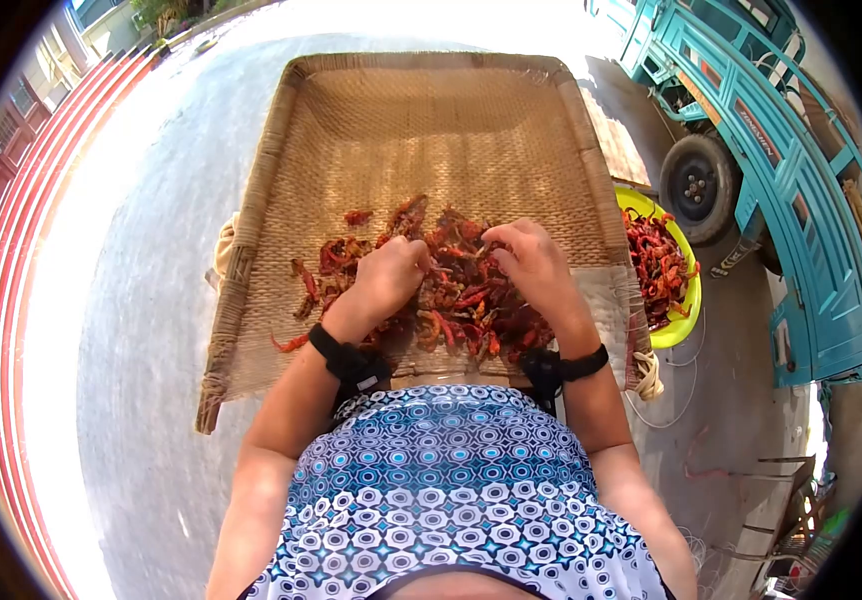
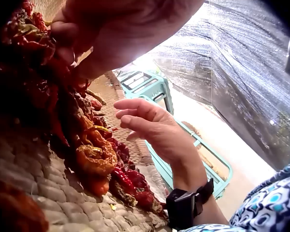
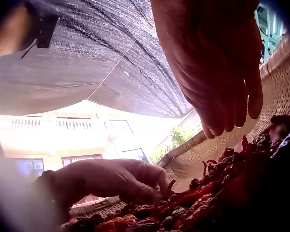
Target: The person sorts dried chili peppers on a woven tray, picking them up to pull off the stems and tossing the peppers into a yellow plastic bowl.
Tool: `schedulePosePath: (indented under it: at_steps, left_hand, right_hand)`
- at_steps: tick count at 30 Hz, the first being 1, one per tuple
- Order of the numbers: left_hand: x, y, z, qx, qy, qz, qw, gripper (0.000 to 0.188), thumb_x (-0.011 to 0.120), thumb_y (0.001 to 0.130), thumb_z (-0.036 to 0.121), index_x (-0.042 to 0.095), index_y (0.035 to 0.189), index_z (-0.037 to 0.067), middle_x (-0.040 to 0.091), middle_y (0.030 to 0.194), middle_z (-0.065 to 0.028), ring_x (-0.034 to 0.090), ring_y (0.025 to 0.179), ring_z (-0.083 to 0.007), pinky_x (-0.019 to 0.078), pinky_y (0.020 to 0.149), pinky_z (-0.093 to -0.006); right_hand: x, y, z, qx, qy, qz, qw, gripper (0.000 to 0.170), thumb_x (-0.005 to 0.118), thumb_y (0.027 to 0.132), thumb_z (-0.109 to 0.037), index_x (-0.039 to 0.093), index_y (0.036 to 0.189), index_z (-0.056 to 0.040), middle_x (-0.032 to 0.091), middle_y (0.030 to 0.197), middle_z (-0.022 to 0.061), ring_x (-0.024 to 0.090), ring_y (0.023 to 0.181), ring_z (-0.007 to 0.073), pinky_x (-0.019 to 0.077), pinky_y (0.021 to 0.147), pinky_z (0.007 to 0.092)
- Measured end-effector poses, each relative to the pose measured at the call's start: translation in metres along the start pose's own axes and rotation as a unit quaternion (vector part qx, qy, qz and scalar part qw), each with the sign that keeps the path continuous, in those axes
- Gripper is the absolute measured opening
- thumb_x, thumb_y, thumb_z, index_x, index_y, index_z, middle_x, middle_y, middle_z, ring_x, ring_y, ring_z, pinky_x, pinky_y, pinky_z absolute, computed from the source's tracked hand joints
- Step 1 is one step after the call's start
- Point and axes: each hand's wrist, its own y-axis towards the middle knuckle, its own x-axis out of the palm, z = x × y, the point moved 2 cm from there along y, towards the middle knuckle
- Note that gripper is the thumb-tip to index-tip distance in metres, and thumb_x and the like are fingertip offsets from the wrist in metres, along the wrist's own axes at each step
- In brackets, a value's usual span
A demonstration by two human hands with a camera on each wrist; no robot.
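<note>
Dried red chili peppers (image 1: 451,290) lie in a loose pile on a woven tray (image 1: 421,130). My left hand (image 1: 391,277) is at the left of the pile, thumb and fingers curled together. In the left wrist view the left hand (image 2: 121,34) pinches a dried chili pepper (image 2: 55,104) at the heap. My right hand (image 1: 539,265) hovers over the right side of the pile. Its fingers are loosely bent with nothing between them, as the right wrist view of the right hand (image 3: 222,77) shows. Some peppers nearby are orange and wrinkled.
A yellow basin (image 1: 691,310) heaped with red chilies stands right of the tray. Beyond it is a teal three-wheeled truck (image 1: 751,150) with a black wheel (image 1: 699,188). Red-edged steps (image 1: 11,300) run along the left. The tray's raised rim (image 1: 251,230) surrounds the pile.
</note>
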Motion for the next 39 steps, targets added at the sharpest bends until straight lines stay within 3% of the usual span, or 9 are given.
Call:
schedulePosePath:
  at_steps: [4, 10, 16, 19, 25, 29, 32, 35, 39]
  left_hand:
    - [0.001, -0.005, 0.003, 0.018, -0.015, 0.017, 1.000, 0.011, 0.059, 0.085, 0.013, 0.067, 0.093, 0.011, 0.064, 0.093, -0.0152, 0.063, 0.092, -0.0351, 0.0511, 0.079, -0.0451]
    - [-0.015, -0.009, 0.029, 0.023, -0.184, 0.022, 0.982, 0.019, 0.063, 0.088, 0.021, 0.065, 0.100, 0.008, 0.065, 0.095, -0.0162, 0.064, 0.091, -0.0339, 0.0495, 0.078, -0.0436]
    - [-0.009, -0.001, 0.033, 0.053, -0.239, 0.042, 0.969, 0.024, 0.059, 0.093, 0.026, 0.065, 0.100, 0.003, 0.065, 0.089, -0.0172, 0.064, 0.085, -0.0318, 0.0487, 0.074, -0.0413]
    - [-0.017, -0.005, 0.032, -0.004, -0.278, 0.019, 0.960, 0.024, 0.057, 0.095, 0.026, 0.065, 0.099, 0.003, 0.065, 0.086, -0.0171, 0.064, 0.083, -0.0329, 0.0479, 0.071, -0.0411]
    - [-0.010, -0.001, 0.026, 0.024, -0.220, 0.022, 0.975, 0.023, 0.057, 0.095, 0.026, 0.065, 0.103, 0.005, 0.065, 0.092, -0.0176, 0.064, 0.088, -0.0330, 0.0479, 0.074, -0.0427]
    - [0.003, 0.012, 0.016, 0.085, -0.140, 0.064, 0.984, 0.025, 0.061, 0.094, 0.018, 0.064, 0.113, 0.001, 0.066, 0.100, -0.0148, 0.064, 0.093, -0.0277, 0.0501, 0.080, -0.0386]
    - [0.021, 0.026, 0.005, 0.092, -0.091, 0.045, 0.991, 0.026, 0.062, 0.092, 0.017, 0.064, 0.114, 0.003, 0.064, 0.110, -0.0153, 0.063, 0.101, -0.0326, 0.0507, 0.086, -0.0420]
    - [0.027, 0.035, 0.003, 0.088, -0.005, 0.018, 0.996, 0.025, 0.062, 0.091, 0.017, 0.065, 0.114, 0.007, 0.062, 0.111, -0.0135, 0.061, 0.103, -0.0332, 0.0506, 0.087, -0.0432]
    - [0.025, 0.039, 0.009, 0.043, 0.031, -0.015, 0.999, 0.018, 0.062, 0.090, 0.018, 0.065, 0.107, 0.010, 0.060, 0.103, -0.0122, 0.061, 0.098, -0.0330, 0.0509, 0.085, -0.0433]
  right_hand:
    - [0.024, 0.010, 0.013, -0.043, -0.076, -0.081, 0.993, 0.017, 0.065, 0.080, -0.004, 0.070, 0.095, -0.0096, 0.065, 0.094, 0.0102, 0.060, 0.097, 0.0307, 0.0507, 0.084, 0.0393]
    - [0.015, 0.012, 0.004, -0.075, -0.001, -0.015, 0.997, 0.017, 0.069, 0.077, -0.007, 0.070, 0.094, -0.0089, 0.066, 0.093, 0.0105, 0.059, 0.095, 0.0308, 0.0507, 0.079, 0.0406]
    - [-0.004, 0.007, -0.033, 0.142, 0.246, -0.122, 0.951, 0.019, 0.070, 0.085, -0.014, 0.066, 0.098, -0.0017, 0.068, 0.084, 0.0108, 0.064, 0.080, 0.0198, 0.0511, 0.073, 0.0333]
    - [0.000, -0.001, -0.020, 0.135, 0.237, -0.142, 0.951, 0.021, 0.067, 0.090, -0.017, 0.064, 0.100, 0.0010, 0.067, 0.083, 0.0079, 0.064, 0.076, 0.0139, 0.0508, 0.069, 0.0296]
    - [0.003, -0.014, -0.002, 0.188, 0.305, -0.187, 0.915, 0.021, 0.061, 0.097, -0.021, 0.065, 0.104, -0.0011, 0.064, 0.077, -0.0010, 0.060, 0.072, 0.0069, 0.0495, 0.066, 0.0233]
    - [-0.021, -0.015, 0.024, 0.281, 0.390, -0.019, 0.877, 0.024, 0.059, 0.099, -0.024, 0.066, 0.107, -0.0025, 0.064, 0.077, -0.0009, 0.060, 0.069, 0.0057, 0.0508, 0.066, 0.0206]
    - [-0.042, -0.024, 0.063, 0.324, 0.551, 0.203, 0.742, 0.024, 0.059, 0.099, -0.024, 0.064, 0.112, -0.0048, 0.066, 0.082, 0.0000, 0.061, 0.070, 0.0072, 0.0530, 0.066, 0.0226]
    - [-0.051, -0.026, 0.070, 0.322, 0.644, 0.260, 0.644, 0.024, 0.060, 0.098, -0.023, 0.061, 0.116, -0.0074, 0.067, 0.088, -0.0001, 0.061, 0.071, 0.0078, 0.0539, 0.067, 0.0238]
    - [-0.031, -0.025, 0.051, 0.312, 0.532, 0.072, 0.784, 0.020, 0.062, 0.097, -0.020, 0.062, 0.113, -0.0078, 0.068, 0.090, 0.0017, 0.062, 0.077, 0.0064, 0.0533, 0.068, 0.0236]
